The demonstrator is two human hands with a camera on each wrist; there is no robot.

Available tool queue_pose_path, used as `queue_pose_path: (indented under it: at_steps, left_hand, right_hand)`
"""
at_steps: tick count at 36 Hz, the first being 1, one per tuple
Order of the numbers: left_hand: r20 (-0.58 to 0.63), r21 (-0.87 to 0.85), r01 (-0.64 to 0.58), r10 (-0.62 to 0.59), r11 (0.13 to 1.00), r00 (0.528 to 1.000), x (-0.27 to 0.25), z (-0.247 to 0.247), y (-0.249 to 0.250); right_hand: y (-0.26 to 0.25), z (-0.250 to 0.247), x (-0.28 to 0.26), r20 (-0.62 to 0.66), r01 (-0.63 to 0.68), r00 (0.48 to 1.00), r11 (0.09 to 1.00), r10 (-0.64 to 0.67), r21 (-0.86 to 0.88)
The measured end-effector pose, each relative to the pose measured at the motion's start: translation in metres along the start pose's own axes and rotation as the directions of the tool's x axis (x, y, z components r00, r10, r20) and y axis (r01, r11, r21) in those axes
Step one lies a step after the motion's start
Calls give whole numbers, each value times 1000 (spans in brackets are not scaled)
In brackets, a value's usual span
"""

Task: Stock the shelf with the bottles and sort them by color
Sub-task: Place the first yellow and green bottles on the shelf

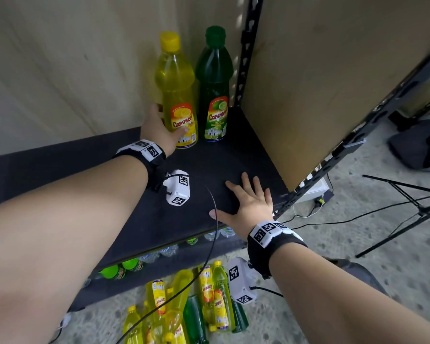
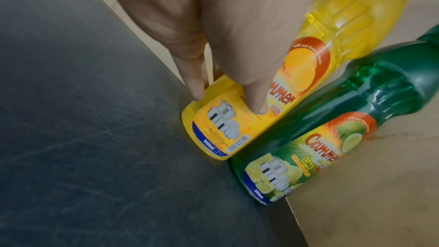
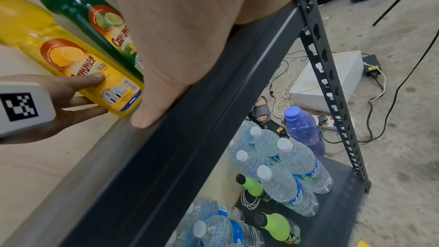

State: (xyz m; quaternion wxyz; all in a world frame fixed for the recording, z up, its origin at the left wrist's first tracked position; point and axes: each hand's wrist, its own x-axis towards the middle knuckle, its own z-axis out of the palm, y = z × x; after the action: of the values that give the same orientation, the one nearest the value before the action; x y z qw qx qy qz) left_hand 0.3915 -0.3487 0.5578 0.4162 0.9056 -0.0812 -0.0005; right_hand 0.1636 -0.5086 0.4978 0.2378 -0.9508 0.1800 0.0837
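The left hand (image 1: 159, 127) grips the lower body of the yellow bottle (image 1: 176, 95), with the thumb laid across the front label and the fingers curled round the far side. This bottle stands upright on the dark shelf (image 1: 134, 194), long axis vertical, yellow cap up, label facing the camera. Just to its right stands the green bottle (image 1: 215, 88), also upright with its green cap up and label forward; in the left wrist view the bases of the two bottles touch (yellow bottle (image 2: 237, 119), green bottle (image 2: 356, 119)). Count on this shelf level: one yellow and one green, both at the back right corner, near the perforated upright post (image 1: 246, 58). The right hand (image 1: 248, 204) lies flat, palm down, on the front right part of the shelf with fingers straight and spread, holding nothing. On the floor (image 1: 333, 281) in front of the shelf lies a pile of bottles (image 1: 184, 306) on their sides, long axes roughly horizontal and pointing in mixed directions; about six yellow and two green can be made out, though overlap prevents a firm count. The lower shelf level carries clear water bottles (image 3: 285, 166) (at least seven visible) and two bright-green bottles with black caps (image 3: 254, 187).
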Motion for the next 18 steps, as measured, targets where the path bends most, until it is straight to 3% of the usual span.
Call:
queue_pose_path:
  at_steps: [4, 12, 18]
  left_hand:
    - [19, -27, 3, -2, 1000, 1000, -2, 1, 3]
    - [49, 84, 42, -46, 996, 998, -27, -18, -11]
    - [188, 289, -128, 75, 949, 979, -90, -49, -34]
  right_hand:
    - [1, 1, 0, -6, 1, 1000, 1000, -1, 7]
    - [-1, -1, 0, 11, -9, 1000, 1000, 9, -9]
    - [-4, -2, -8, -17, 6, 1000, 999, -7, -47]
